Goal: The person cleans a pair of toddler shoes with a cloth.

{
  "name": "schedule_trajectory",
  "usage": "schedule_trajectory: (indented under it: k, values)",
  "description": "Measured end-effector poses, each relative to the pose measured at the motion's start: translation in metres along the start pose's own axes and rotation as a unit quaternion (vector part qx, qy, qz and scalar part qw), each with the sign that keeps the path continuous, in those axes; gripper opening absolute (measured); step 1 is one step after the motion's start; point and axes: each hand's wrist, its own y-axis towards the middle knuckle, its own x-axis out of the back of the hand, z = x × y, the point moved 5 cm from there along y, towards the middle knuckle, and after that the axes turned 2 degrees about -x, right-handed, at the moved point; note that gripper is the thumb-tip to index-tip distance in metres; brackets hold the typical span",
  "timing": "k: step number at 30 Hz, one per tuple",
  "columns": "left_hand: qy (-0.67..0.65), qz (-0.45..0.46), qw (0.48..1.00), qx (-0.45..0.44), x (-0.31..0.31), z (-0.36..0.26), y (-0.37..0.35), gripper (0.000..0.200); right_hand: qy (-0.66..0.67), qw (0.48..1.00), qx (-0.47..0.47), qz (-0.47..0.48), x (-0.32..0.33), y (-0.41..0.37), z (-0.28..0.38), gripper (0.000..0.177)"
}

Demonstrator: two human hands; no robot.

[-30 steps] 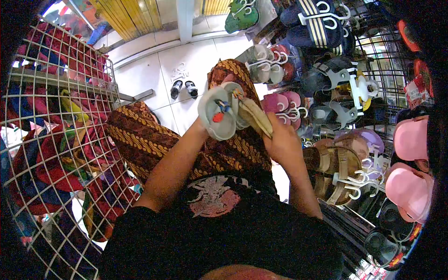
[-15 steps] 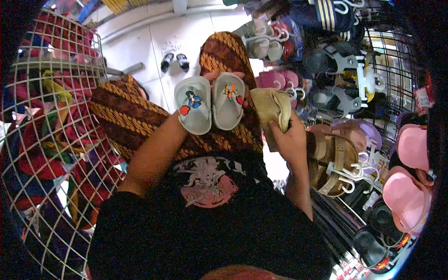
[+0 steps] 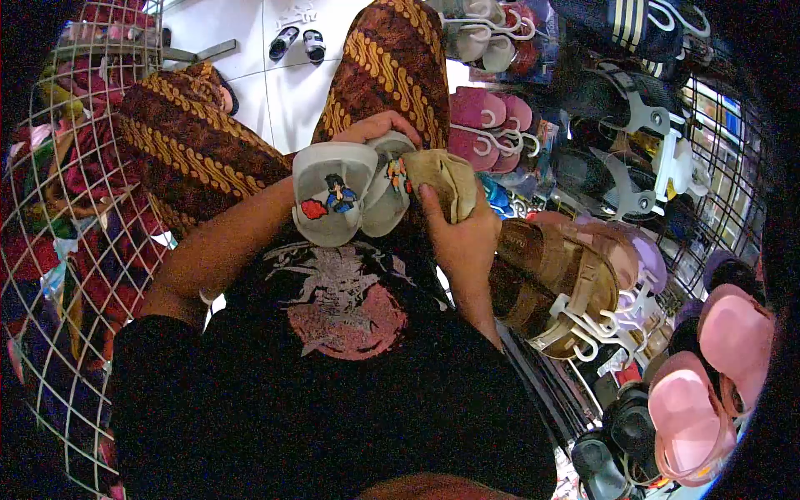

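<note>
A pair of small grey slide sandals (image 3: 333, 160) with cartoon figures on the straps is held up before my chest. My left hand (image 3: 379, 127) reaches behind them, its fingers curled over the upper edge of the right-hand sandal (image 3: 385, 212); the palm is hidden. In my right hand (image 3: 467, 246) is a folded tan cloth (image 3: 437, 179), gripped with the thumb on its near side. The cloth lies against the right-hand sandal and partly covers its strap.
A wire grid (image 3: 79, 275) with colourful items behind it stands at left. Sandals on white hangers crowd the right, among them brown sandals (image 3: 554, 275) and pink sandals (image 3: 687, 417). Small dark sandals (image 3: 298, 46) rest on the white tiled floor (image 3: 254, 87).
My right hand has brought the tan cloth leftward onto the right-hand sandal. The sandals have turned slightly and now overlap. The whole view has shifted.
</note>
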Motion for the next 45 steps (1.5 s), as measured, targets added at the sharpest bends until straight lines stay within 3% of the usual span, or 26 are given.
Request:
schedule_trajectory:
  k: [3, 6, 8, 9, 14, 16, 18, 19, 21, 24, 26, 27, 30, 32, 36, 39, 45]
  values:
    - [0.08, 0.025, 0.996, -0.042, 0.001, -0.001, -0.001, 0.043, -0.056, 0.998, -0.018, 0.012, 0.002, -0.004, -0.009, 0.045]
    - [0.052, -0.043, 0.998, 0.008, 0.007, 0.01, -0.002, 0.038, -0.084, 0.995, 0.052, -0.03, -0.001, 0.003, -0.011, 0.049]
    - [0.043, -0.128, 0.989, 0.057, 0.01, 0.018, -0.004, 0.044, -0.071, 0.996, 0.043, -0.045, -0.007, 0.005, -0.005, 0.046]
    - [-0.012, -0.087, 0.996, 0.014, 0.006, 0.015, 0.0, 0.044, -0.076, 0.994, 0.051, -0.055, -0.009, 0.004, -0.005, 0.043]
    - [0.142, -0.07, 0.987, -0.035, 0.008, 0.014, 0.002, 0.043, -0.067, 0.998, 0.007, -0.006, -0.004, 0.001, -0.014, 0.04]
    - [0.12, -0.073, 0.99, -0.03, 0.009, 0.017, 0.002, 0.044, -0.069, 0.998, 0.012, 0.001, -0.003, 0.007, -0.013, 0.041]
    - [0.045, -0.104, 0.993, 0.037, 0.012, 0.027, -0.002, 0.046, -0.033, 0.999, 0.023, -0.017, -0.01, 0.011, -0.009, 0.043]
    - [0.039, -0.094, 0.995, 0.008, 0.014, 0.024, 0.003, 0.047, -0.016, 0.999, 0.031, -0.024, -0.012, 0.012, -0.008, 0.044]
    - [0.207, -0.076, 0.975, -0.027, 0.012, 0.016, 0.002, 0.047, 0.003, 1.0, 0.006, -0.004, -0.015, 0.007, -0.019, 0.046]
    - [0.089, -0.091, 0.991, 0.035, 0.006, 0.017, 0.0, 0.045, -0.049, 0.998, -0.022, 0.025, -0.006, 0.002, -0.018, 0.048]
    - [0.033, -0.098, 0.995, 0.016, 0.002, 0.016, -0.002, 0.044, -0.068, 0.997, -0.022, 0.039, -0.005, 0.003, -0.015, 0.049]
    - [0.104, -0.095, 0.989, 0.035, 0.009, 0.019, 0.002, 0.044, -0.067, 0.997, -0.006, 0.027, -0.008, 0.006, -0.015, 0.049]
    - [0.098, -0.111, 0.988, 0.032, 0.016, 0.025, 0.002, 0.042, -0.072, 0.997, -0.001, -0.013, -0.016, 0.011, -0.008, 0.047]
    - [0.106, -0.09, 0.99, -0.019, 0.012, 0.02, 0.007, 0.039, -0.012, 1.0, 0.002, -0.011, -0.019, 0.014, -0.017, 0.046]
    - [0.067, -0.099, 0.992, 0.027, 0.003, 0.013, 0.002, 0.035, 0.048, 0.999, -0.002, -0.023, -0.018, 0.01, -0.008, 0.043]
    - [0.134, -0.066, 0.989, -0.008, 0.021, 0.021, 0.006, 0.032, 0.092, 0.994, -0.006, -0.051, -0.022, 0.013, -0.008, 0.041]
    - [-0.021, -0.041, 0.992, 0.12, 0.021, 0.034, 0.006, 0.047, 0.136, 0.989, 0.014, -0.047, -0.03, 0.016, -0.027, 0.043]
